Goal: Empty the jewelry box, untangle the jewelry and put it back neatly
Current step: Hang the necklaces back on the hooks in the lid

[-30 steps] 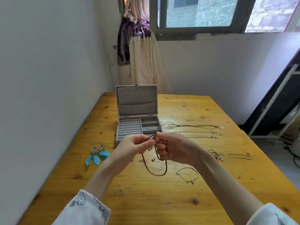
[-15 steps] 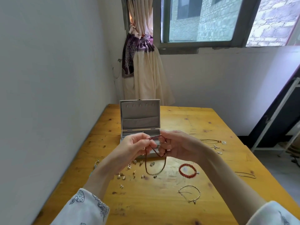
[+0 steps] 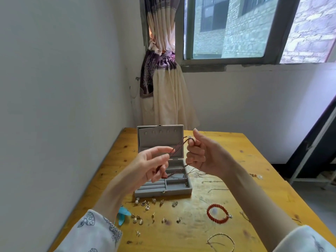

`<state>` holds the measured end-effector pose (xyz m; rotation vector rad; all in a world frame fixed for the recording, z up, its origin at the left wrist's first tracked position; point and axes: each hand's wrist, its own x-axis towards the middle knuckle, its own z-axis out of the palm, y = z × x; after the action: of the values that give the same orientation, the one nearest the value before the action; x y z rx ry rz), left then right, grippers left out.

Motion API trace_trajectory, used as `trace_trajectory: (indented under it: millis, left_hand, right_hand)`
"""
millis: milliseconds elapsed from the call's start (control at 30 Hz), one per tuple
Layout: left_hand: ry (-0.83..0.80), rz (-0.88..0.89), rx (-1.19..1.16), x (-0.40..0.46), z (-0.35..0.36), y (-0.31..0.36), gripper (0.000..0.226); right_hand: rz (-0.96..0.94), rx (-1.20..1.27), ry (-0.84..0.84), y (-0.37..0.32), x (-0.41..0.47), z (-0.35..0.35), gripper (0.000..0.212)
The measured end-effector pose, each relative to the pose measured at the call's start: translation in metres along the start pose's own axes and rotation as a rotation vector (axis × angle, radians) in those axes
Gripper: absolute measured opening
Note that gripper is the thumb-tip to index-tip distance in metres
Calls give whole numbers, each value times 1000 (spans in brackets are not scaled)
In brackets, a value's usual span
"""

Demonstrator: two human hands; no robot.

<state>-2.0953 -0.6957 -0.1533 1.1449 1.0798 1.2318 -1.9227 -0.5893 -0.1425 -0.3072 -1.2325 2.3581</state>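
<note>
Two hands raised over the open grey jewelry box (image 3: 163, 190), which stands on the wooden table (image 3: 254, 160) with its lid upright. Left hand (image 3: 147, 166) pinches a dark beaded necklace (image 3: 177, 145) between thumb and fingers; right hand (image 3: 201, 153) has the far end looped round curled fingers. Strand stretched between them, a lower length sagging toward the box's compartments. Small earrings (image 3: 154, 210) scattered in front of the box. Red bead bracelet (image 3: 217, 213) lies to the right, a thin chain bracelet (image 3: 221, 241) nearer the table edge.
</note>
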Motion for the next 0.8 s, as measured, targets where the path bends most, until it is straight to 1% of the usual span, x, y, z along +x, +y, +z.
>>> trace_trajectory:
  millis: [67,133,200,333,400,467,533,600,733,800]
  left_hand:
    - [11,11,207,5,-5,6,27]
    - [8,41,303,10,-13,11,24]
    - [3,53,289,16,-24,13,22]
    - [90,24,250,36,-50,1,24]
    - [135,-20,322,46,-62,-12,23]
    - [164,-82,425,57,-74,-24,16]
    - [187,-122,521,70,-87,-32,11]
    - [232,-125,576,83,-101,-37,10]
    - [424,-72,674,110,-125,-47,13]
    - [513,-15,746,123,-130,-53,16]
  right_hand:
    - [53,-74,-30,-1,9,-2,36]
    - [88,-160,-15,-1,17,-7,31]
    - [110,-235,8,-2,25,-12,25]
    - [181,-386,39,4,47,-24,16]
    - [230,-464,83,11,63,-32,15]
    - [247,-566,141,20,83,-41,17]
    - [210,-738,200,28,106,-49,17]
    - [135,-898,224,33,129,-54,17]
    - [-1,-1173,219,42,169,-61,22]
    - [-83,-1277,254,47,184,-66,25]
